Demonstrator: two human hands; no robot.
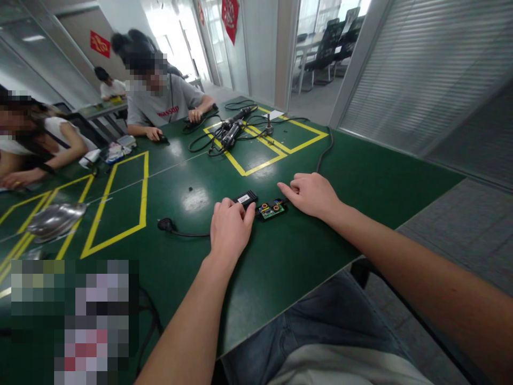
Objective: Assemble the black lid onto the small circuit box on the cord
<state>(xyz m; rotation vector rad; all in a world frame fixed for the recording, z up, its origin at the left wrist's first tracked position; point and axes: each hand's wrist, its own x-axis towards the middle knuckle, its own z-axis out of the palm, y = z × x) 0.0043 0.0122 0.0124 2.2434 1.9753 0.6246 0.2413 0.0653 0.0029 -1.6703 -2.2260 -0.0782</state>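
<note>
A small green circuit board point(273, 210) with copper-wound coils lies in a black half shell on the green table. Beside it, a black plastic cover point(245, 198) with a white label sits at the fingertips of my left hand point(230, 224); the fingers are curled against it and the thumb lies by the board's left end. A black cord with a power plug point(165, 224) runs under that hand. At the board's right end, my right hand point(315, 195) is closed around a black cable, largely hidden, with one finger sticking out.
Yellow tape point(264, 167) marks rectangles on the table point(401, 176). Black corded tools point(230, 133) and a small metal part point(269, 127) lie farther back. A metal bowl point(58, 219) stands left. Across the table, a person point(160, 101) handles black objects; another person point(60, 133) sits left.
</note>
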